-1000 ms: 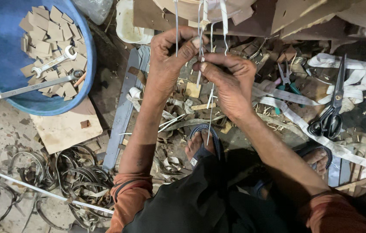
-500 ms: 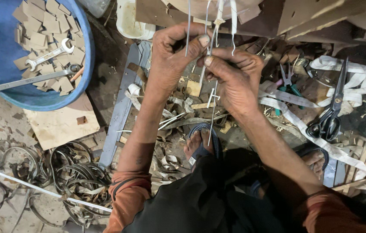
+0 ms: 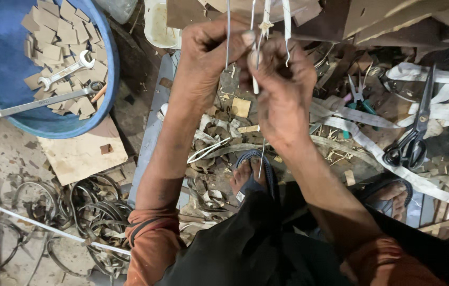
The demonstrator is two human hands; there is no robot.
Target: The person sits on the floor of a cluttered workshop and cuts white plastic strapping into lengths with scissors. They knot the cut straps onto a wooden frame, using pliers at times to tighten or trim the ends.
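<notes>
At upper centre of the frame, the left hand [image 3: 208,50] and right hand [image 3: 280,79] meet, pinching thin wires [image 3: 228,32] and white strips [image 3: 287,21]. A blue tub [image 3: 105,79] with wrenches [image 3: 68,69] sits upper left; black scissors [image 3: 412,143] lie at right.

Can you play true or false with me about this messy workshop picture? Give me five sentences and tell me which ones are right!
1. Both hands pinch thin metal wires held up near the camera. True: the left hand and right hand meet on them.
2. The round blue plastic tub is full of water. False: it holds small cardboard pieces and two steel spanners.
3. The black-handled scissors lie on the floor to the right. True.
4. The right hand grips the scissors. False: they lie untouched.
5. The person wears boots. False: a dark flip-flop sandal shows, toes bare.
</notes>
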